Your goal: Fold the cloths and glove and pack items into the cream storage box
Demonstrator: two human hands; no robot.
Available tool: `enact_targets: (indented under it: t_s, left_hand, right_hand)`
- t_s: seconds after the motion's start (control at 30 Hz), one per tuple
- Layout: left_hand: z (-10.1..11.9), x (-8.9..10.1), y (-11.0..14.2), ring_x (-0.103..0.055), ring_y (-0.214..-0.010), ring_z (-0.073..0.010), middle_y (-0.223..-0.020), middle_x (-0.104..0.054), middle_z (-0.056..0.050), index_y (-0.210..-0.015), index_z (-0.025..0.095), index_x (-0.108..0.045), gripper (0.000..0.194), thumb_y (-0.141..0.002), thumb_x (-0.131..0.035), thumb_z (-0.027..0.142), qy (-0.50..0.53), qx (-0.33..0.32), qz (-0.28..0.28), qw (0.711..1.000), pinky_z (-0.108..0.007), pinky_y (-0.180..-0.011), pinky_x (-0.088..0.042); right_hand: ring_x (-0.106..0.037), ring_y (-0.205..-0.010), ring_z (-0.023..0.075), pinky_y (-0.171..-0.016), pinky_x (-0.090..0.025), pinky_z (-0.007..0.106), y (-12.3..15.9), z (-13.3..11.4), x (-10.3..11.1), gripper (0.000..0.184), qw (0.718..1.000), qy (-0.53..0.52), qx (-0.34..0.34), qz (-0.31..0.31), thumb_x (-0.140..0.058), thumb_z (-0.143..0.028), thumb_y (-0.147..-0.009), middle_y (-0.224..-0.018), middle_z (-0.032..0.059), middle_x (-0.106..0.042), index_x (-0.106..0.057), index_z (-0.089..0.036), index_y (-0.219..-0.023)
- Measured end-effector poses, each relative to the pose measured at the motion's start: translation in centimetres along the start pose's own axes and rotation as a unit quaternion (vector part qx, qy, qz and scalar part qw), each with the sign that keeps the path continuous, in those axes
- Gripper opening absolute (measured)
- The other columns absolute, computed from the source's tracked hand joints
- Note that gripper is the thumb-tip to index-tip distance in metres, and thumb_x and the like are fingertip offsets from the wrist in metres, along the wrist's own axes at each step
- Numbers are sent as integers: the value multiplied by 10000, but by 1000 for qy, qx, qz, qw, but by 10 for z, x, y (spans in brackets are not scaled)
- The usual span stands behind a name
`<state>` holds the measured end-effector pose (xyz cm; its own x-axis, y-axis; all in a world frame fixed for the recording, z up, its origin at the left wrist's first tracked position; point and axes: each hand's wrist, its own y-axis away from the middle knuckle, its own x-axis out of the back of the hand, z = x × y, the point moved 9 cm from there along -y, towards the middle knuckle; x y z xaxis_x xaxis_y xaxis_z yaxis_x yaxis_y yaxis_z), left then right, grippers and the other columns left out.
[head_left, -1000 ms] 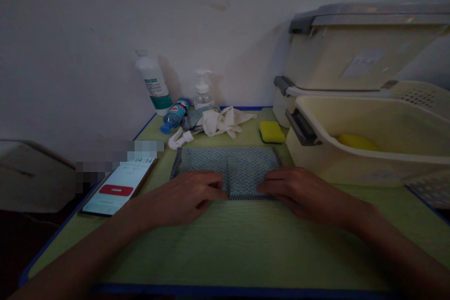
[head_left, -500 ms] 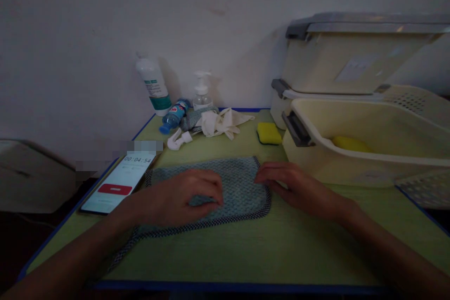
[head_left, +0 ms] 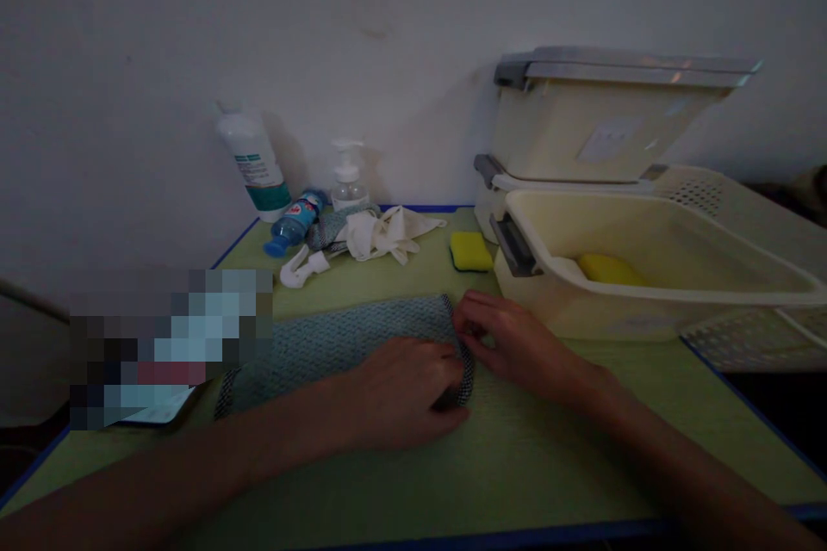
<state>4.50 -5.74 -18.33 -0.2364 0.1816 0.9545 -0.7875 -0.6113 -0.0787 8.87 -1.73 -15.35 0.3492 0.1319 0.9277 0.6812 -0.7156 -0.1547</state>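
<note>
A grey-blue woven cleaning cloth (head_left: 336,331) with a dark checked border lies flat on the table. My left hand (head_left: 413,392) is over its near right part, palm down. Its fingers are bent and the thumb is held apart from them; the forearm hides the cloth's near edge. At the right border of the cloth is my right hand (head_left: 507,340), with curled fingers and thumb closed on the edge near the far corner. A yellow sponge (head_left: 470,251) with a dark underside lies just beyond my right hand.
Behind the cloth are a white bottle (head_left: 255,164), a blue bottle (head_left: 295,224) on its side, a pump bottle (head_left: 349,181), white gloves (head_left: 378,234) and a white spray head (head_left: 303,265). A cream bin (head_left: 581,310) holding something yellow stands right. A partly blurred phone (head_left: 161,405) lies left.
My left hand has moved right and nearer across the cloth, towards its right border. My right hand has closed in at that border. The view has shifted, moving the background left.
</note>
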Motion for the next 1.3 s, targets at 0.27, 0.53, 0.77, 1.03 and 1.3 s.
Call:
enact_targets:
  t_s: [0.27,0.53,0.77,1.03,1.3]
  left_hand:
    - [-4,-3,0,-545,-664,-137,-709,-601,-17,-686,165,-532,65,-740,-515,134,62,-17,75,995,-252,-625,-411]
    - [-6,1,1,-499,-622,-116,-668,-562,-1,-668,165,-520,94,-673,-490,77,102,-17,82,991,-227,-585,-368]
    - [-8,-1,0,-494,-630,-120,-677,-556,-5,-678,166,-516,89,-682,-478,85,96,-9,71,993,-232,-590,-363]
    - [-6,-1,0,-497,-634,-124,-688,-558,-13,-668,165,-510,90,-681,-485,80,91,-15,71,993,-232,-582,-367]
    - [-5,1,1,-528,-627,-126,-684,-577,-15,-668,165,-529,96,-684,-490,78,82,-22,78,993,-235,-580,-388]
  right_hand:
    - [-539,-617,99,-573,-342,214,18,-21,-3,171,973,-5,123,-193,-526,-88,-810,-656,-9,-595,-666,-167,-753]
    - [-578,-640,140,-593,-338,249,22,-25,-2,322,973,29,133,-184,-482,-11,-684,-659,10,-675,-718,-213,-768]
    - [-631,-724,153,-653,-393,260,24,-23,-9,404,972,6,122,-202,-479,-21,-676,-797,16,-732,-729,-249,-897]
    - [-642,-728,150,-642,-407,248,20,-20,-13,380,971,1,111,-213,-474,-21,-679,-780,24,-732,-731,-227,-870]
    - [-646,-761,156,-666,-409,246,22,-22,-17,345,967,11,121,-222,-470,-27,-692,-804,27,-734,-728,-206,-834]
